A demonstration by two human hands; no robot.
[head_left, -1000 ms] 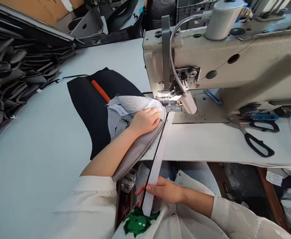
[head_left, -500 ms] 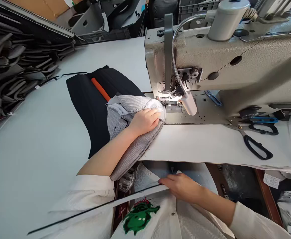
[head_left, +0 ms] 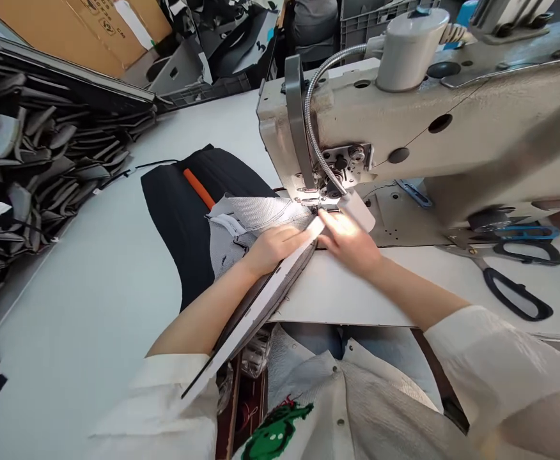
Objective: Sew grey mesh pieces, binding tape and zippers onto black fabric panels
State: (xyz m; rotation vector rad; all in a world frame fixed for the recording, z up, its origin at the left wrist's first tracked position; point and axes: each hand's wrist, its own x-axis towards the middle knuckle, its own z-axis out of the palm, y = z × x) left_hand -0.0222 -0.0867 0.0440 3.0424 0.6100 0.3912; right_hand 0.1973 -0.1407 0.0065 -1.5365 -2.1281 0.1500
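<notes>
My left hand point(head_left: 273, 246) lies flat, fingers stretched, on a grey mesh fabric piece point(head_left: 256, 220) beside the needle of a beige sewing machine point(head_left: 404, 121). My right hand point(head_left: 350, 239) pinches the end of a white strip with a black edge point(head_left: 251, 313) right at the presser foot point(head_left: 321, 206), under the machine's lamp. The strip runs back diagonally over the fabric's edge and my left forearm toward my lap. Under the mesh lies a black panel with an orange stripe point(head_left: 196, 186).
Black-handled scissors point(head_left: 510, 287) lie on the table at the right, blue-handled ones point(head_left: 524, 233) behind them. Stacks of dark cut pieces point(head_left: 31, 160) fill the left side. Cardboard boxes point(head_left: 78, 29) and crates stand at the back. The white table point(head_left: 83, 287) stretches left.
My right hand has come up from my lap with the strip and brought its end to the presser foot. My left hand has stayed on the mesh, its fingers now flatter.
</notes>
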